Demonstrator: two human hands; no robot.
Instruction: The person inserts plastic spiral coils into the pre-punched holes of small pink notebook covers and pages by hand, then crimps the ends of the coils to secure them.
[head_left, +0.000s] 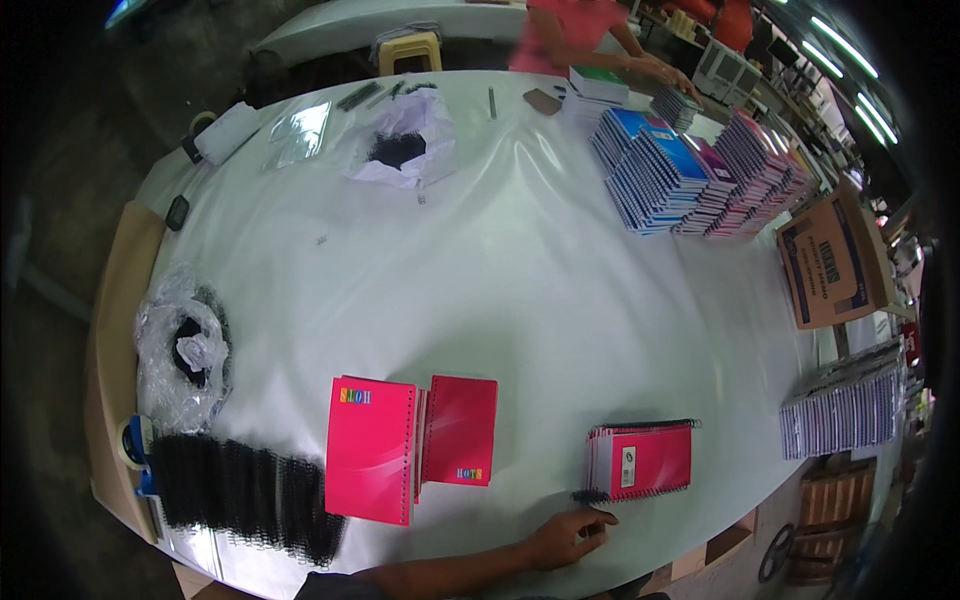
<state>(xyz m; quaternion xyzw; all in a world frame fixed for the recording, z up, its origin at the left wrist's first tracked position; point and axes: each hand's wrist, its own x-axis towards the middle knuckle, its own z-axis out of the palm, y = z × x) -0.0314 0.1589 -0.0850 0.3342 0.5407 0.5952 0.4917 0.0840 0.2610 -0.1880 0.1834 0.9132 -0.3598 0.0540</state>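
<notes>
My left hand (571,538) reaches in from the lower left, its forearm lying along the table's near edge. The fingers are partly curled and apart, with nothing visible in them. Just beyond the fingertips stands a stack of red spiral notebooks (650,462), with black wire coils along its near and far edges. A black coil end (590,496) sticks out at its near left corner. To the left lie two stacks of red-covered notebooks, a taller one (370,450) and a lower one (460,430), with punched holes along the taller one's edge. My right hand does not show.
Black binding coils (245,495) lie in a heap at near left, beside a plastic wrap bundle (190,350). Blue notebooks (655,170) and a cardboard box (830,260) stand at far right. Shrink-wrapped notebooks (845,400) sit on the right. Across the table works another person (570,40).
</notes>
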